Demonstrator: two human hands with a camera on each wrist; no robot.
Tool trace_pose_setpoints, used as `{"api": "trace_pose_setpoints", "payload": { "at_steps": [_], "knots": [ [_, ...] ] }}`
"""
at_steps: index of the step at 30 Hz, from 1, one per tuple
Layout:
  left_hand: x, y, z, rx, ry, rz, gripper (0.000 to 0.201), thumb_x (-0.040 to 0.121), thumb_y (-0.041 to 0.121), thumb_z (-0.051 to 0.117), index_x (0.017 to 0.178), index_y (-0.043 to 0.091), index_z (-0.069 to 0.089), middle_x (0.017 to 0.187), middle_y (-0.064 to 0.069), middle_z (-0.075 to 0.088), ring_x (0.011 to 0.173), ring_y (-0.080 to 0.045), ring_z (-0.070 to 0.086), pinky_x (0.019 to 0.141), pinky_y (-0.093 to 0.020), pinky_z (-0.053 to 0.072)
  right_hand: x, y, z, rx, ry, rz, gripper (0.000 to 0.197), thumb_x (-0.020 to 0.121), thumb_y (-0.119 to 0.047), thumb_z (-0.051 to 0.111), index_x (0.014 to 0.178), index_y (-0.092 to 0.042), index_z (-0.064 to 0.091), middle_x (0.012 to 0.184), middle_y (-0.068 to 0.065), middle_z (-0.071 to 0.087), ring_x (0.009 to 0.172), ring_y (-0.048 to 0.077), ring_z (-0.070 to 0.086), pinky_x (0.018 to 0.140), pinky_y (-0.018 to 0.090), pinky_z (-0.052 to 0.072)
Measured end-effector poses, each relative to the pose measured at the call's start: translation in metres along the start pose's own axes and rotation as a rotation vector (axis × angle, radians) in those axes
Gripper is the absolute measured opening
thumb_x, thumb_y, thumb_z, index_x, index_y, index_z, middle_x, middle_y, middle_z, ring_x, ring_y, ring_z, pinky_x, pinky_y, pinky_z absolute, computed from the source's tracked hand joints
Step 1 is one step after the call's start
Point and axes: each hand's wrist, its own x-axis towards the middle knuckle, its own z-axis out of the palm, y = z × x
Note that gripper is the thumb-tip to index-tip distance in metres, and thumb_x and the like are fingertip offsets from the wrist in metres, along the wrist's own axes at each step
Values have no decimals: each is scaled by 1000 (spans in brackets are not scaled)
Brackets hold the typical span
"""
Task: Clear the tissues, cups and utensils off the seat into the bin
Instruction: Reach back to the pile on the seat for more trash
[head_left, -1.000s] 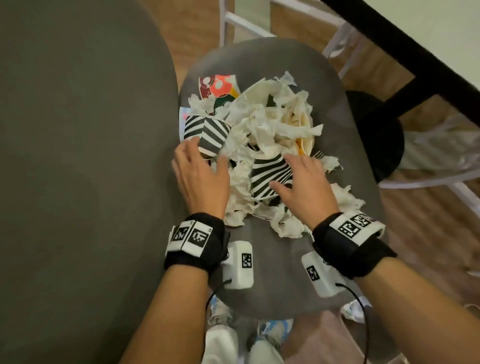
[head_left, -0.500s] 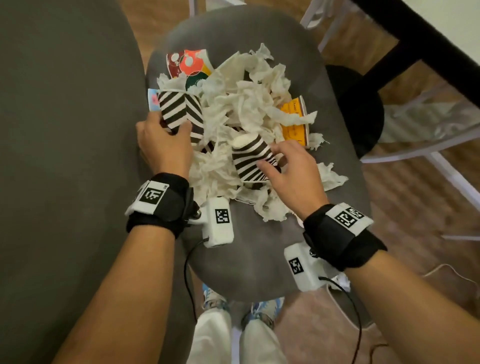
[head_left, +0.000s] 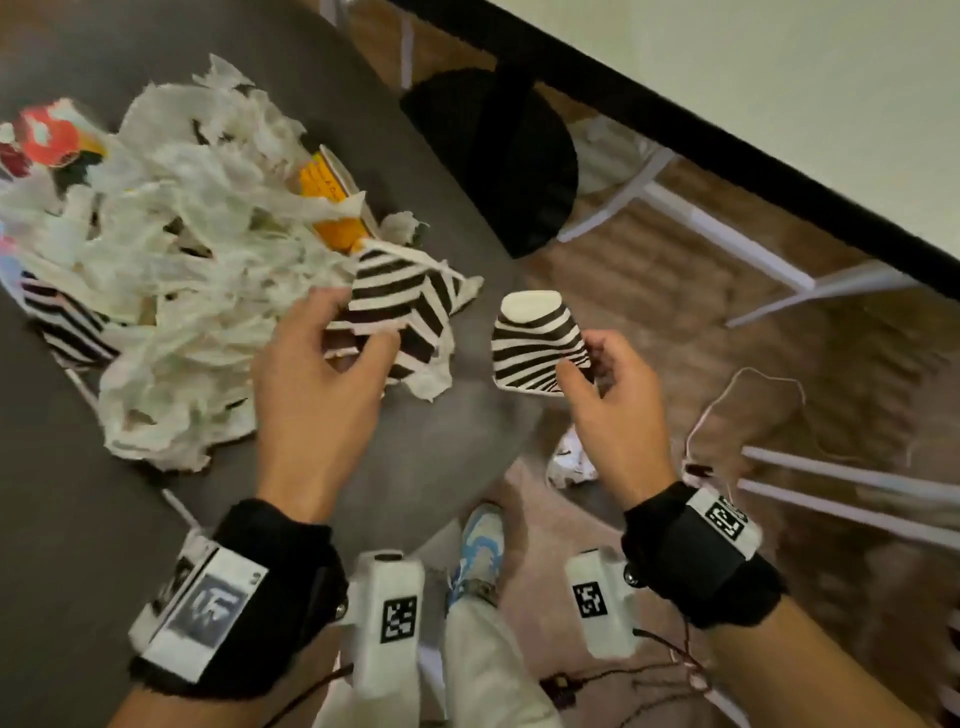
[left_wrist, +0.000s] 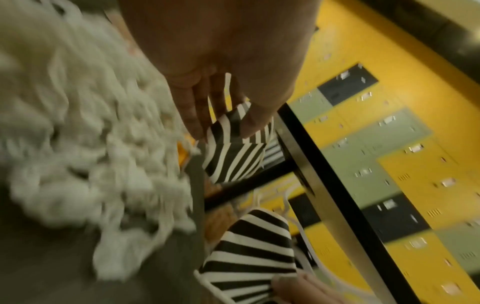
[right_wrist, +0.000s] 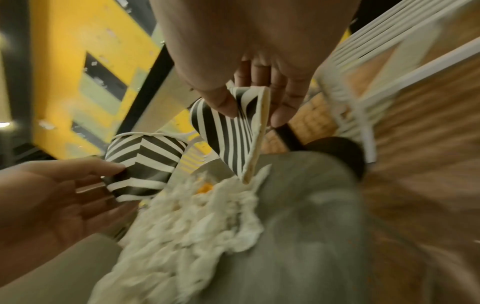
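A heap of white tissues (head_left: 176, 270) covers the grey round seat (head_left: 441, 457). My left hand (head_left: 358, 322) grips a crumpled black-and-white striped cup (head_left: 400, 306) at the heap's right edge; the same striped cup (left_wrist: 233, 156) shows under its fingers in the left wrist view. My right hand (head_left: 576, 358) pinches a second striped cup (head_left: 535, 338) by its rim, held upside down beyond the seat's right edge, over the floor; in the right wrist view this cup (right_wrist: 231, 131) hangs flattened. A third striped cup (head_left: 62, 322), an orange cup (head_left: 332, 208) and a colourful cup (head_left: 47, 135) lie in the heap.
A black round stool (head_left: 498, 156) stands behind the seat. A black-edged table (head_left: 727, 156) runs across the upper right, with white chair legs (head_left: 727, 228) under it. A crumpled tissue (head_left: 569, 462) and a thin cable (head_left: 727, 395) lie on the wooden floor. No bin shows.
Both hands lifted their striped cups out of the heap and moved right; the right hand's cup has left the seat and hangs over the floor. The view swung right.
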Motion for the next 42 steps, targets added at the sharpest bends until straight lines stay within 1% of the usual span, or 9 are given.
{"api": "trace_pose_setpoints", "payload": {
  "at_steps": [4,6,8,13,22,28,35,39,42],
  "knots": [
    [-41,-19,88,135,-322,-98,15,84,14,67,97,22,67,88,13,70,77,4,64,63,-5,45,-21,74,-56,-108,100,222,18,88,-12,59,103,-22,63,93,-14,68,85,7,63,85,30,53],
    [-53,-37,126,214,-446,-159,14,83,17,68,95,23,66,85,10,71,73,2,65,66,-11,49,-32,99,-75,-243,105,312,21,88,-10,60,109,-13,65,93,-6,67,81,9,56,73,-2,40],
    [-63,-54,158,361,-506,-170,15,81,26,69,96,25,66,85,9,72,80,-8,67,76,-27,54,-40,125,-88,-321,101,386,25,89,-10,60,114,-7,64,98,8,70,82,15,56,65,-11,26],
    [-74,-83,212,542,-532,-213,21,81,33,68,98,21,66,93,3,72,93,-19,66,87,-32,50,-50,198,-94,-280,103,563,29,90,-13,57,118,-7,59,110,11,68,93,17,56,74,19,34],
    [-93,-136,279,685,-682,-223,34,84,39,67,106,14,65,104,-9,71,105,-31,63,93,-42,50,-53,279,-81,-156,94,707,35,89,-16,58,123,-9,53,112,13,66,102,29,63,84,33,51],
    [-104,-141,276,816,-918,-264,54,92,52,52,133,16,52,134,-12,58,125,-31,52,99,-36,40,-57,279,-84,-143,-85,689,76,76,-33,73,140,-17,36,133,8,55,120,29,53,99,38,45],
    [-81,-82,189,336,-783,-284,10,91,30,62,95,26,70,97,5,73,91,-15,69,90,-38,53,-28,178,-86,-267,-198,374,60,85,-34,67,137,-19,42,136,5,51,126,23,47,105,37,40],
    [-42,-38,114,84,-485,-266,11,92,17,61,98,11,68,95,-12,71,74,-17,68,72,-28,54,13,86,-61,-289,-250,126,49,87,-42,62,132,-30,45,133,-1,54,126,19,47,104,39,41],
    [-8,-38,53,164,-201,-152,9,91,20,62,97,16,68,94,-2,71,82,-17,67,79,-35,53,41,30,-21,-327,-311,-57,44,88,-41,62,128,-30,48,135,-1,52,133,20,41,108,43,37]
  ]
}}
